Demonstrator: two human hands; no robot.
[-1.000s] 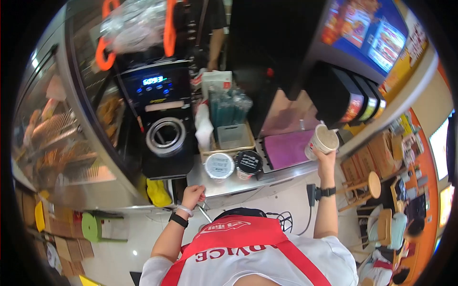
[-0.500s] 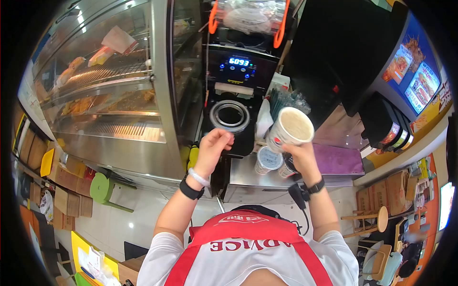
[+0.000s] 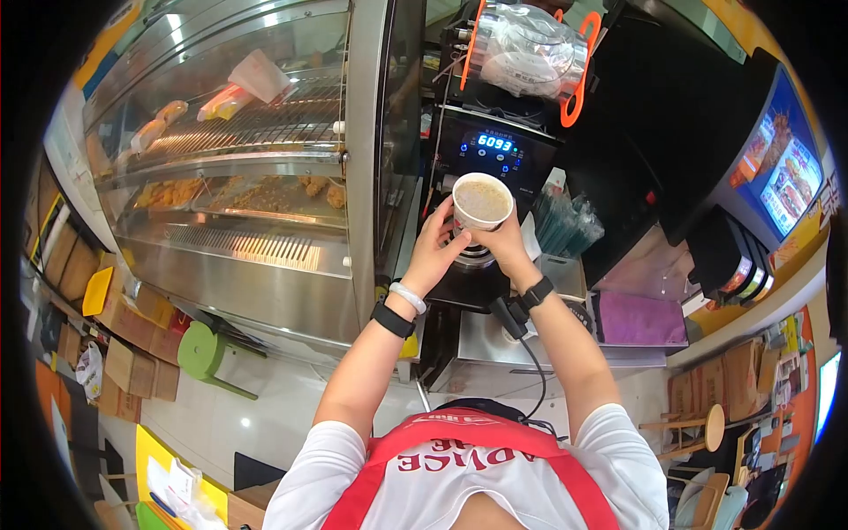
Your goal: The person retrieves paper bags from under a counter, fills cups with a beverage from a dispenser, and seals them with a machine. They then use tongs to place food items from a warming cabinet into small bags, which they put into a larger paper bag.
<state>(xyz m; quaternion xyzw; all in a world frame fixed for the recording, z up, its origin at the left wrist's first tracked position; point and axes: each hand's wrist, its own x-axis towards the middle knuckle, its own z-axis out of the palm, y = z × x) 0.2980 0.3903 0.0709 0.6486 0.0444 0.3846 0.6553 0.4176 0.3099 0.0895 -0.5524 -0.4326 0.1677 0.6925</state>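
A white paper cup (image 3: 482,201) filled with a pale brown, frothy drink is held upright between both hands. My left hand (image 3: 435,247) grips its left side, fingers wrapped round it. Against the lower right side of the cup, my right hand (image 3: 505,244) is closed on it. The cup is above the round metal ring (image 3: 475,257) of the black sealing machine (image 3: 468,155), whose display reads 6093. It hides most of the ring, and whether it touches the ring cannot be seen.
A glass warming cabinet (image 3: 238,203) with fried food stands left. Right of the machine are wrapped straws (image 3: 565,225) and a purple box (image 3: 638,316). A black cable (image 3: 539,362) hangs near my right wrist. A green stool (image 3: 201,352) stands on the floor.
My right hand has brought the cup leftward from over the counter to the machine's ring. My left hand has closed on the cup too. The camera view has shifted.
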